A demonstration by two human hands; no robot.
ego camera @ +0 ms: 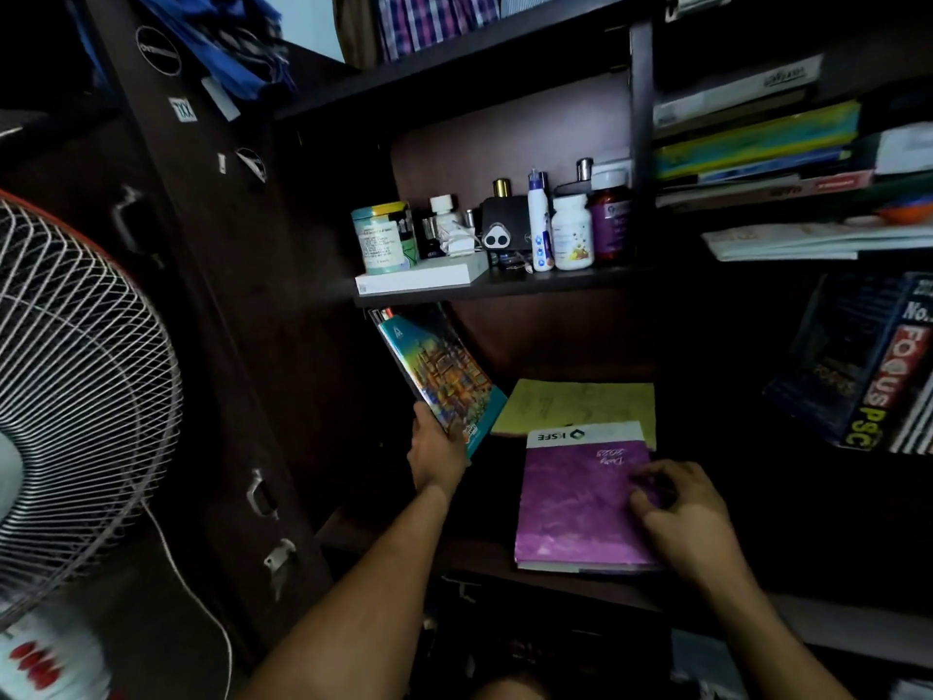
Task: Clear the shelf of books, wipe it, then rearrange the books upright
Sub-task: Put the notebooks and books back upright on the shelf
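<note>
A colourful teal-edged book [440,377] leans tilted against the left wall of the lower shelf compartment, and my left hand [435,449] grips its bottom edge. A purple diary [580,502] with a white band lies flat on the dark shelf board [479,553]. My right hand [681,507] rests on the diary's right side with its fingers curled at the edge. Behind the diary lies a flat yellow booklet [580,402].
The shelf above [505,288] carries jars, bottles, a tin and a white box. Stacked and leaning books [858,366] fill the right compartments. A standing fan [75,386] is close on the left, beside a dark cabinet with metal handles.
</note>
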